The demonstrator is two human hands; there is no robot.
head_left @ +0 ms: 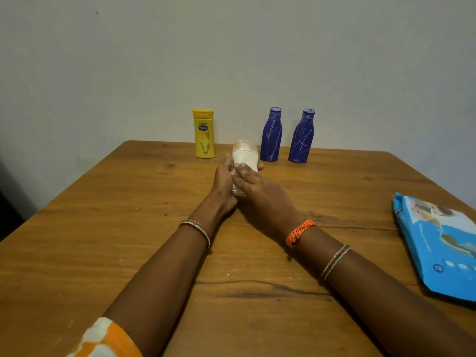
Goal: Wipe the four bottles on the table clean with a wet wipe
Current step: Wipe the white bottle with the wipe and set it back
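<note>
A white bottle [244,157] is held between both hands over the middle of the wooden table [103,228]. My left hand [223,184] grips its left side. My right hand [255,188] wraps over its front and right side, thumb tip showing past the bottle. A bit of white, perhaps the wet wipe, shows under my right palm; I cannot tell for sure. A yellow bottle [204,134] stands upright at the far edge. Two blue bottles [271,135] [301,136], streaked with white marks, stand to its right.
A blue pack of wet wipes [443,243] lies flat at the table's right edge. A plain wall rises just behind the bottles. Small crumbs dot the wood near my forearms.
</note>
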